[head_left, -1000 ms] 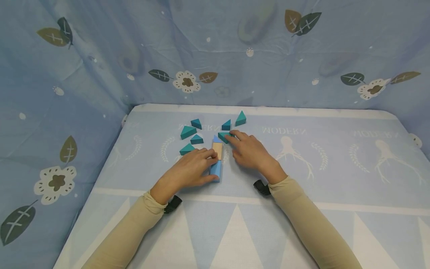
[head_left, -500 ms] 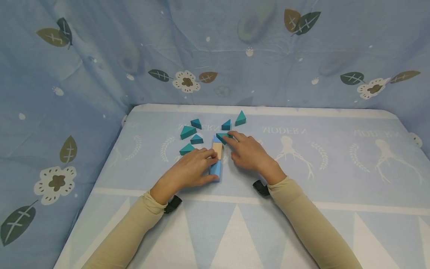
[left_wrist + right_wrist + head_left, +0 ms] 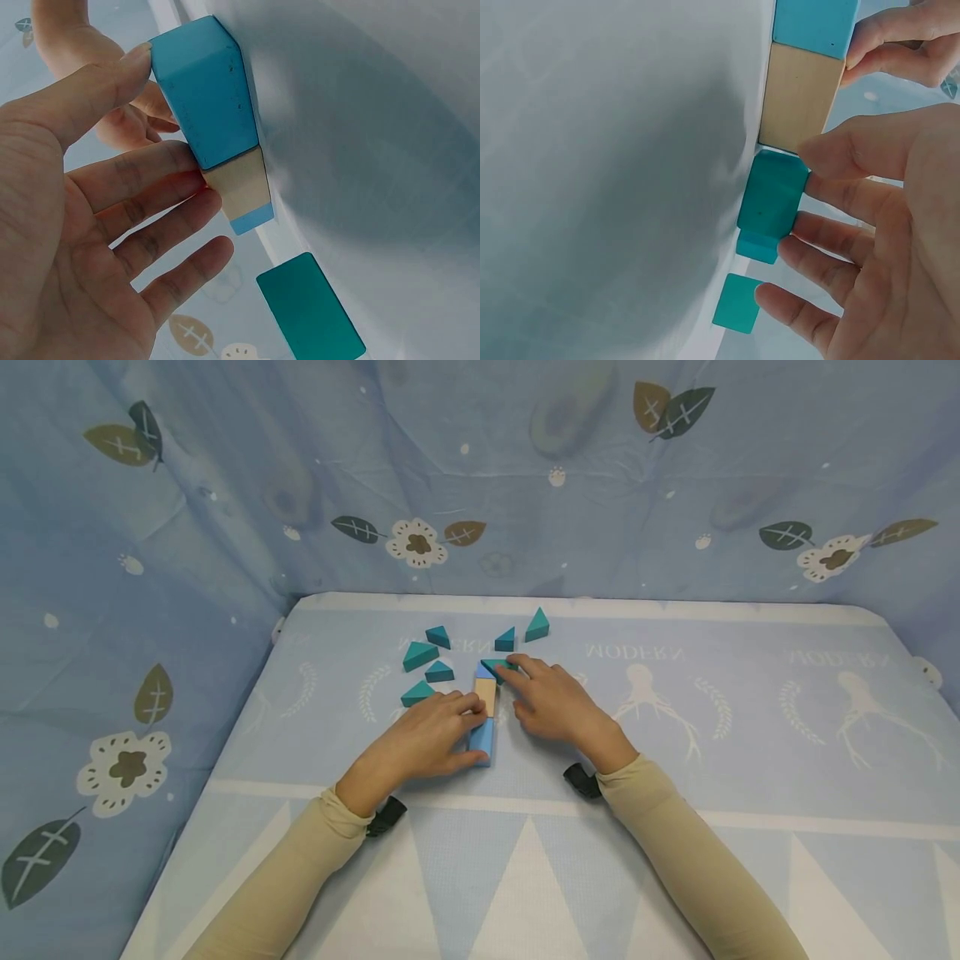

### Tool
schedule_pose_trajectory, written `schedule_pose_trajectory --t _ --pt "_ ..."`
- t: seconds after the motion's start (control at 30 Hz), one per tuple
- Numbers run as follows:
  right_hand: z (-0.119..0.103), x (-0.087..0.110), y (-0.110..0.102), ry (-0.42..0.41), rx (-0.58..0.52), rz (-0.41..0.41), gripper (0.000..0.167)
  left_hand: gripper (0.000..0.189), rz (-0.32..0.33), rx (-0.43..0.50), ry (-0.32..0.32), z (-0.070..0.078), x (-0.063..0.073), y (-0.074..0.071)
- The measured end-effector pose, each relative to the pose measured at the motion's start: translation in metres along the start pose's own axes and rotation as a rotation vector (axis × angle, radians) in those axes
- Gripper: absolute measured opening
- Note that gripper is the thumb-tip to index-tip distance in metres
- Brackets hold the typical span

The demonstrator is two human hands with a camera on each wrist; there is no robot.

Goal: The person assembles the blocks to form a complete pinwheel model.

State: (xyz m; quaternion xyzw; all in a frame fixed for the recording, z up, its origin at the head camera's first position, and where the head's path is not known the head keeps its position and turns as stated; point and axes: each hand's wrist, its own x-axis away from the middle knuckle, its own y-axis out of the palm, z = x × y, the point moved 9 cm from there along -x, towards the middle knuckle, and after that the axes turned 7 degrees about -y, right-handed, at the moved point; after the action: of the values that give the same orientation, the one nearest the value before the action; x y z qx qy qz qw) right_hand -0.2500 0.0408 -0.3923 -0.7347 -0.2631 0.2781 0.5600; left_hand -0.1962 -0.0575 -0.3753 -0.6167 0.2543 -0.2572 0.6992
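Observation:
A short column of blocks lies flat: a light blue block (image 3: 481, 743), a plain wooden block (image 3: 486, 692) and a small blue triangle (image 3: 483, 673) at its far end. My left hand (image 3: 420, 735) rests over the column from the left. Its thumb touches the near end of the light blue block, with the fingertips by the wooden one (image 3: 241, 182). My right hand (image 3: 551, 697) lays loosely bent fingertips on a teal triangular block (image 3: 772, 191), beside the small blue triangle. The thumb is near the corner where teal and wood meet.
Several teal and dark teal triangular blocks lie left of the column, including one (image 3: 421, 655). Two more, a dark teal triangle (image 3: 506, 639) and a teal triangle (image 3: 537, 625), lie beyond my right hand. Patterned blue fabric (image 3: 480, 477) hangs behind the table (image 3: 750, 693).
My right hand has slid the teal triangular block a little left, up to the small blue triangle. The left hand and the column have stayed in place.

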Motion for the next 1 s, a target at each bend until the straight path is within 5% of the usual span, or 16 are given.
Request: schedule_pose_trajectory --t 1.0 --pt "-0.014 -0.003 -0.001 -0.003 0.087 0.008 0.048 0.053 -0.001 0.005 0.000 -0.001 0.000 0.000"
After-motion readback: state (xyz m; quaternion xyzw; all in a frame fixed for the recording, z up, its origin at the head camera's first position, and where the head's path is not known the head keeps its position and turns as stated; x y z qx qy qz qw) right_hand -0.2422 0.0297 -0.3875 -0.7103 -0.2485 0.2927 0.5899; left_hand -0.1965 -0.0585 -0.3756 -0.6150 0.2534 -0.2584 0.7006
